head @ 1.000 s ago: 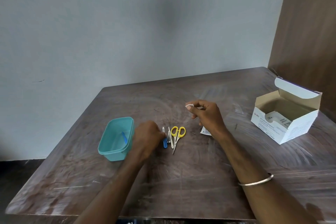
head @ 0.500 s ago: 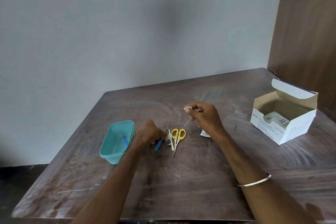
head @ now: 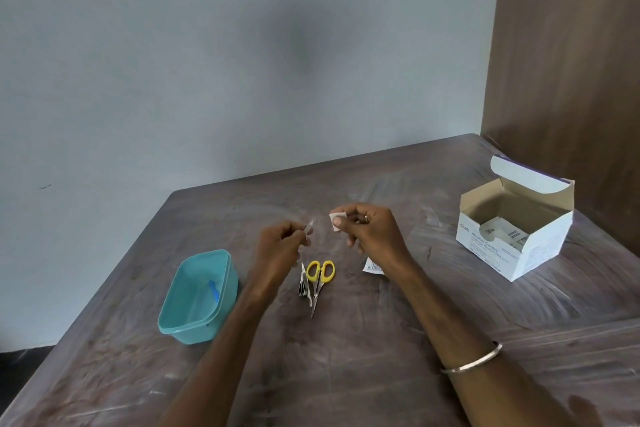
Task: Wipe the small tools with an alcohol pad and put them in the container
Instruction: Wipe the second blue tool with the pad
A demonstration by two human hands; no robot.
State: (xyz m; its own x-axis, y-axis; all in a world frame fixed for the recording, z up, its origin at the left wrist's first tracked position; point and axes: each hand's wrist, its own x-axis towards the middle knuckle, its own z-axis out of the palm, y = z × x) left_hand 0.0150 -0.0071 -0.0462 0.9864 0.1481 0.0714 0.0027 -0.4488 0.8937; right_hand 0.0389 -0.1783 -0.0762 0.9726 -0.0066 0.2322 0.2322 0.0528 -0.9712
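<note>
My left hand (head: 282, 246) is raised above the table, shut on a small blue-handled tool whose pale tip (head: 309, 225) sticks out past the fingers. My right hand (head: 369, 229) pinches a white alcohol pad (head: 336, 220) a short way to the right of that tip. The two do not touch. On the table below lie yellow-handled scissors (head: 320, 279) and a metal nail clipper (head: 304, 284). The teal container (head: 199, 296) sits to the left with one blue tool (head: 214, 291) inside.
An open white box of alcohol swabs (head: 512, 232) stands at the right, near the wooden wall panel. A torn pad wrapper (head: 372, 267) lies on the table under my right wrist. The brown table (head: 346, 357) ends at the grey wall behind.
My left hand picked the blue-handled tool off the table and lifted it toward the pad. My right hand stayed raised with the pad.
</note>
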